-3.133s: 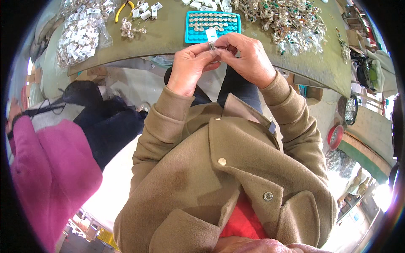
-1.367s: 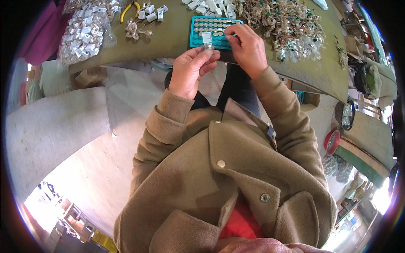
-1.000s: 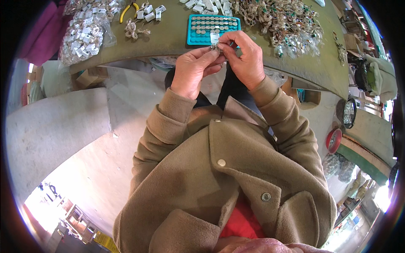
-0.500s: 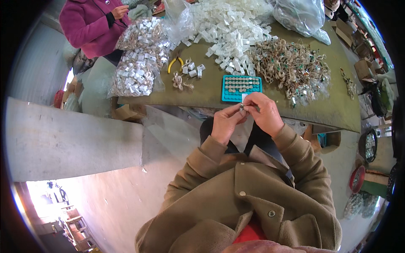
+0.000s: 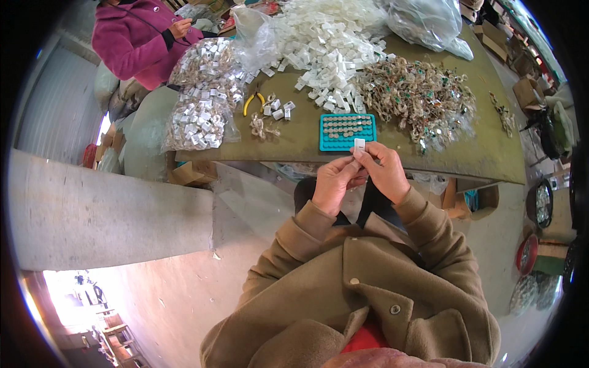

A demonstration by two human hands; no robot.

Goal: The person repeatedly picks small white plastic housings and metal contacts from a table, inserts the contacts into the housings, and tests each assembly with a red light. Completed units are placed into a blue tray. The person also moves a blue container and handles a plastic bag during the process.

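Just off the table's near edge, my two hands meet at the fingertips. From between them a small white plastic case (image 5: 359, 145) sticks up, with a dark slot in its face. My right hand (image 5: 388, 173) pinches its lower end. Pressed against it from the left is my left hand (image 5: 333, 187), its fingers closed; whatever they grip is hidden. Directly beyond the hands lies a teal tray (image 5: 326, 142), its far rows filled with round silvery pieces like button cells. Left of the tray are several white cases (image 5: 278, 114), a bundle of tan wires (image 5: 264, 129) and yellow-handled pliers (image 5: 246, 105).
A large heap of white plastic pieces (image 5: 331, 67) covers the table's middle, beside a pile of wired parts (image 5: 417, 98). Filled clear bags (image 5: 196, 122) stand at the left edge. A person in a purple coat (image 5: 132, 46) is at the far left.
The white case now stands more upright and shows more fully above my fingertips. A small dark part seen between the fingers before is hidden now. The view has shifted slightly.
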